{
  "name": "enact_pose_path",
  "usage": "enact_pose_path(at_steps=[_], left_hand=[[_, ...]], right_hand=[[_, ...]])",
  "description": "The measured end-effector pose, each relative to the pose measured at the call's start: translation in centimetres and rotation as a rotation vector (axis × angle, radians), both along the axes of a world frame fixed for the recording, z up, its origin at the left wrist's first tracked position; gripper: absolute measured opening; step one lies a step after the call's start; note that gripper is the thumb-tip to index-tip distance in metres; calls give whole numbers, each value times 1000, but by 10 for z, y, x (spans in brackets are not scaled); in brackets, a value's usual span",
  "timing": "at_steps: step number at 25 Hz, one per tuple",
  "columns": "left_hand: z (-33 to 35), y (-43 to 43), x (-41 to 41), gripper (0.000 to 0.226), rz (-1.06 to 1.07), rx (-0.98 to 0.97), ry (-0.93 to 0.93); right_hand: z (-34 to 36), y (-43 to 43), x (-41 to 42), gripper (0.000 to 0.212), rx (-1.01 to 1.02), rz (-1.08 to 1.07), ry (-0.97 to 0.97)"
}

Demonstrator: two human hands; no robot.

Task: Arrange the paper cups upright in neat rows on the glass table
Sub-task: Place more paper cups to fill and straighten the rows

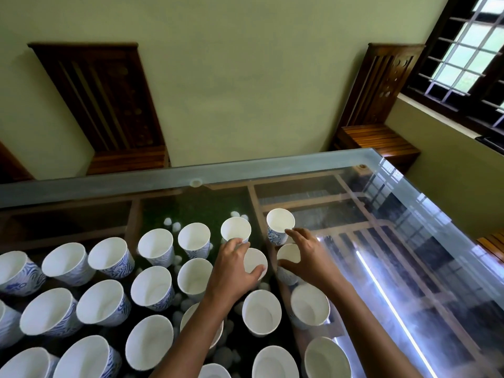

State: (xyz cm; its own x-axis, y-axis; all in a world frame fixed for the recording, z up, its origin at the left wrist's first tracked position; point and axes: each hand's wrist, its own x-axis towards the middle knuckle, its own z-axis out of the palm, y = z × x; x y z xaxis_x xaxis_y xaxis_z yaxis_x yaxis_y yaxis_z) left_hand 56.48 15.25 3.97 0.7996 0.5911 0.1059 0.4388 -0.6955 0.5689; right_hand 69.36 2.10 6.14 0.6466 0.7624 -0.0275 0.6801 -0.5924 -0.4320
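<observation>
On the left the paper cups point(155, 289) stand in rows on the glass table point(409, 241), each long axis upright, mouths up, insides white and empty; white pebbles point(235, 214) lie beneath the glass between them; my left hand point(231, 266) curls thumb and fingers round the rim of a second-row cup point(256, 261), also upright; just right of it my right hand point(308, 255) spans the end cup point(289, 255), thumb at its near rim, fingers spread over the far side, one fingertip close to the corner cup point(280, 223); further right the glass reflects window bars.
</observation>
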Motion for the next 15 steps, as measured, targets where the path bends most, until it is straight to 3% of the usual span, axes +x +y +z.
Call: enact_pose_path(at_steps=[6,15], left_hand=[[3,32,26,59,43,49,-7],[-8,49,44,53,94,26,-13]], right_hand=[[7,40,34,74,80,-24,23],[-4,60,53,73,-21,-14,64]])
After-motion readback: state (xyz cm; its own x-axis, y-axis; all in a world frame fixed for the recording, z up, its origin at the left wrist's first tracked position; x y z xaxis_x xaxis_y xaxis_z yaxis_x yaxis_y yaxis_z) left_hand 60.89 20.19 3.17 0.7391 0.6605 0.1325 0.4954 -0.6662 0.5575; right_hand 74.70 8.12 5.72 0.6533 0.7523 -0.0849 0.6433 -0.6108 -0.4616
